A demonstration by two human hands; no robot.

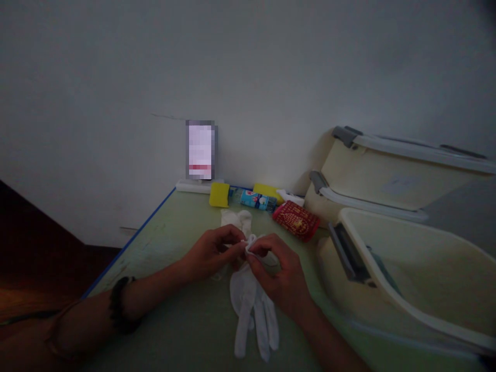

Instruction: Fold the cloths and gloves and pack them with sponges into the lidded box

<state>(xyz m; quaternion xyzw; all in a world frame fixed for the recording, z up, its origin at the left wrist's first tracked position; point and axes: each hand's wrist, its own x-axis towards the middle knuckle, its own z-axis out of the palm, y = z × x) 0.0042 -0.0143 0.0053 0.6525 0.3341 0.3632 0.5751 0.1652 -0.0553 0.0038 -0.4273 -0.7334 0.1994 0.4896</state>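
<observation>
A white glove [248, 299] hangs or lies with its fingers pointing toward me, below both hands over the green table. My left hand [213, 252] pinches white fabric at the glove's cuff end from the left. From the right, my right hand [281, 268] pinches the same bunched fabric, which forms a small loop between the fingertips. Just beyond the hands, more white cloth [234, 219] lies on the table, perhaps another glove; the hands partly cover it.
Along the wall are a phone [200, 150] on a white stand, a yellow sponge-like block [219, 195], a blue-labelled bottle [258, 199] and a red packet [296, 220]. On the right stand an open pale bin [426, 289] and closed-looking pale boxes [387, 175] behind it. The green table [155, 248] has a blue edge.
</observation>
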